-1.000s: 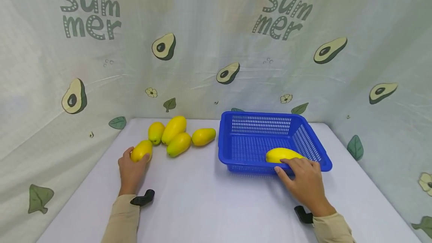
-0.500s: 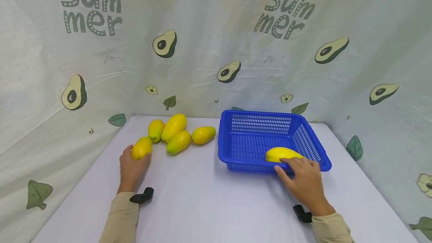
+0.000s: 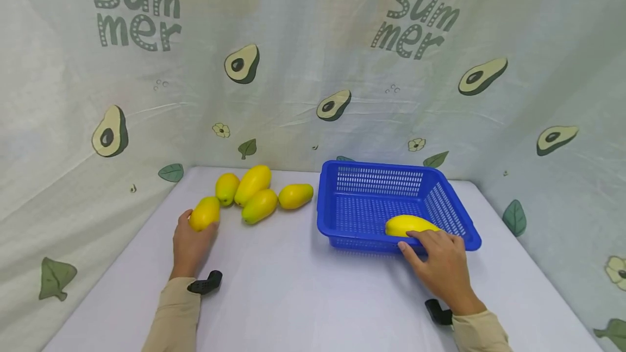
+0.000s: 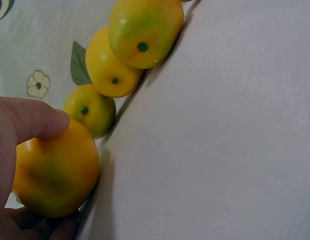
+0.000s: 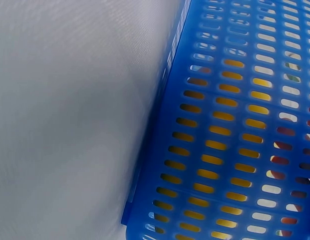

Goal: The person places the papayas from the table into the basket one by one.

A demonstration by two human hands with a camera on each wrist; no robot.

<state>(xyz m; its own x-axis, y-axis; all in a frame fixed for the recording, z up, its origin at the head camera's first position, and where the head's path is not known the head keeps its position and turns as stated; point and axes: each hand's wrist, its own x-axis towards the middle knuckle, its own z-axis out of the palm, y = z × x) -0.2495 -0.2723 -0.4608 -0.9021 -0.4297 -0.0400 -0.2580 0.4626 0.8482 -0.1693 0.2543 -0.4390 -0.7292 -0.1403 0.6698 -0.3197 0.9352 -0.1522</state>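
Note:
My left hand (image 3: pixel 192 246) grips a yellow mango (image 3: pixel 205 212) at the left of the table, thumb along one side. In the left wrist view the thumb presses on this mango (image 4: pixel 57 172), and other fingers curl beneath it. Over the near rim of a blue plastic basket (image 3: pixel 362 237), my right hand (image 3: pixel 442 265) holds on with its thumb in front and its fingers inside. A long yellow mango (image 3: pixel 408 224) lies in the basket right at those fingers. Through the basket wall (image 5: pixel 159 150) in the right wrist view, yellow and reddish patches show.
Several mangoes lie grouped toward the back left, among them a large yellow one (image 3: pixel 253 184), a greenish one (image 3: pixel 259 206) and one apart near the basket (image 3: pixel 295 196). A printed curtain (image 3: pixel 288 69) hangs behind the white table (image 3: pixel 303 287).
Both hands keep nearly the same places, the left still around its mango and the right at the basket rim. The head view has shifted very slightly.

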